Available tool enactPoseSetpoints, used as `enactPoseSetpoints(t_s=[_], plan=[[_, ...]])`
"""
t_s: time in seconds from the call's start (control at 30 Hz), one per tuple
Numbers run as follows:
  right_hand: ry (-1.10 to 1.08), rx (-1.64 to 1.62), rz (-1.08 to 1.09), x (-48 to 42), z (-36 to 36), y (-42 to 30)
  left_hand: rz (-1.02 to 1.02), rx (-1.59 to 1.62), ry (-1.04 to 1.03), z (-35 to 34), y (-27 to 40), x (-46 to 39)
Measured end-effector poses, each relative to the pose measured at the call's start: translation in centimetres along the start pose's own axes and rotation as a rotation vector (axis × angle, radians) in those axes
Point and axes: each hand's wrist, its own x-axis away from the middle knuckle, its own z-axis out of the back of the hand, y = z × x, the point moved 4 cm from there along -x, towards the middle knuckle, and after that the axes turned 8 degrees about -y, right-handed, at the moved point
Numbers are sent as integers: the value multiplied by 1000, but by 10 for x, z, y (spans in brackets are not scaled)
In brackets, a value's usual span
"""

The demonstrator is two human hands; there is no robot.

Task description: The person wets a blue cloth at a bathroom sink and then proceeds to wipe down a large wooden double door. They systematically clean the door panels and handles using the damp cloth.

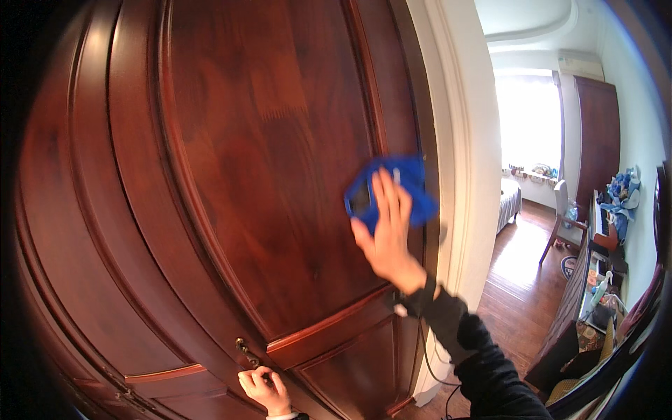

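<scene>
A dark red wooden wardrobe door (273,173) with raised panel moulding fills most of the view. My right hand (388,231) presses a blue cloth (415,178) against the door near its right edge, with the fingers pointing up. The cloth has a small dark patch at its left side and looks slightly blurred. Lower down, my left hand (266,388) is curled at the lower end of a brass-coloured door handle (245,352); its fingers hide part of the handle.
White door trim (457,157) stands right of the door. Beyond it are a bed (509,203), a chair (564,220), a keyboard instrument (602,218), a spray bottle (604,289) and a wrapped blue bouquet (623,194). A dark cable (428,357) hangs by my right sleeve.
</scene>
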Motion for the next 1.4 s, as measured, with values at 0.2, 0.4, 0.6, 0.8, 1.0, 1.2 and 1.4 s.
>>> enactPoseSetpoints(t_s=[0.2,0.4,0.6,0.8,1.0,1.2,1.4], plan=[[-216,8,-27,83,-11,3,-96,-21,82,-3,15,-10],[143,67,99,-137,23,-11,-43,20,-30,15,33,-12],[-146,236,536,-118,-7,-98,-112,-18,33,26,32,-16],[-518,-286,716,-90,-8,-99,-98,25,48,23,36,-18],[62,259,226,-237,19,-83,-97,41,18,26,39,-19],[56,302,710,-211,-36,-190,-142,13,10,36,31,-19],[-402,-332,1123,-147,-58,-241,-137,53,19,35,25,-17]])
